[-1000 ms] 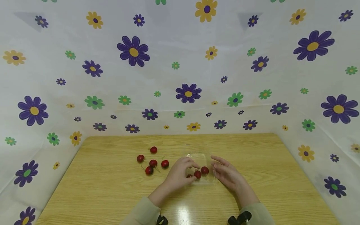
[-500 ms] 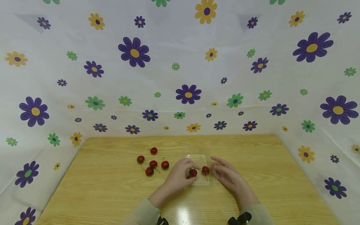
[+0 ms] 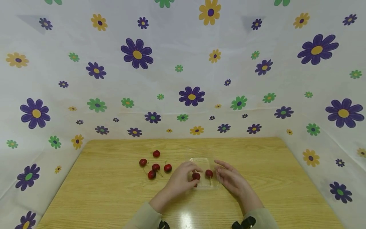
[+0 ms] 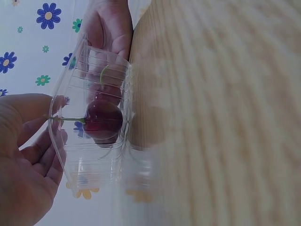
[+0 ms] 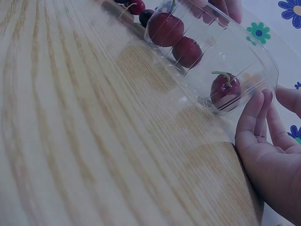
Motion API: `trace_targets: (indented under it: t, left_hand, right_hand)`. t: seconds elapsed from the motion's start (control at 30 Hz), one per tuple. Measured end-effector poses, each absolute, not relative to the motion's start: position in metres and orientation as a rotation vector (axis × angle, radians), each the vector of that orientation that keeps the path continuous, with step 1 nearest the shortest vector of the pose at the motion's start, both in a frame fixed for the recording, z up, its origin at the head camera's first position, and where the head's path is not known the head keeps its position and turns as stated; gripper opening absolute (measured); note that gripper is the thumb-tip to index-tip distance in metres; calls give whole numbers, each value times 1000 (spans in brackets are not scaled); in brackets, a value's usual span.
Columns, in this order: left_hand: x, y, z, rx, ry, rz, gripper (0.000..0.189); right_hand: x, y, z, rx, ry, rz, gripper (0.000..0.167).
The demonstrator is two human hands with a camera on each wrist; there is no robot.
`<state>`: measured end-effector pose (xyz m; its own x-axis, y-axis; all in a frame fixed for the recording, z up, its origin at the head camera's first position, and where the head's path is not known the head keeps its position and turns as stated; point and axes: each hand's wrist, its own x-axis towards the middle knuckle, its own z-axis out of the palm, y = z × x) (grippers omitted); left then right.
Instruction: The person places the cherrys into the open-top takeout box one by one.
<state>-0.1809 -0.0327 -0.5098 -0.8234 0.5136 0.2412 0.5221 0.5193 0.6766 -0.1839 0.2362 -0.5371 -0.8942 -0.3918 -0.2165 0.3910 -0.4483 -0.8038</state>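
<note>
A clear plastic container stands on the table with several dark red cherries in it. My left hand reaches over its left side, its bent fingers and thumb apart around a cherry. In the left wrist view, a green stem runs from a cherry up between the fingertips; I see no pinch on it. My right hand rests at the container's right end, its fingers loosely extended by the wall. Close to that end lies another cherry. Part of the left hand's cherry area is hidden.
Several loose cherries with stems lie on the wooden table, left of the container. A white cloth printed with flowers forms the back and side walls around the table.
Beside my left hand, the cherries in the container have shifted: one has moved left, between fingers and thumb. The cherry near the right end and my right hand have hardly moved.
</note>
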Motion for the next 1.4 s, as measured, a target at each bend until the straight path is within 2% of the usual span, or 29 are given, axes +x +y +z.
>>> trace_targets:
  t: [0.3, 0.83, 1.4]
  left_hand:
    - [-182, -39, -509, -847, -2681, -1317, 30]
    - [-189, -63, -513, -768, -2619, -1329, 32]
    - [-192, -90, -517, -589, -2591, -1473, 31]
  right_hand:
    - [-184, 238, -539, -55, 1270, -2348, 39]
    - [-185, 237, -540, 40, 1345, -2326, 37]
    - [-185, 237, -540, 9, 1342, -2319, 37]
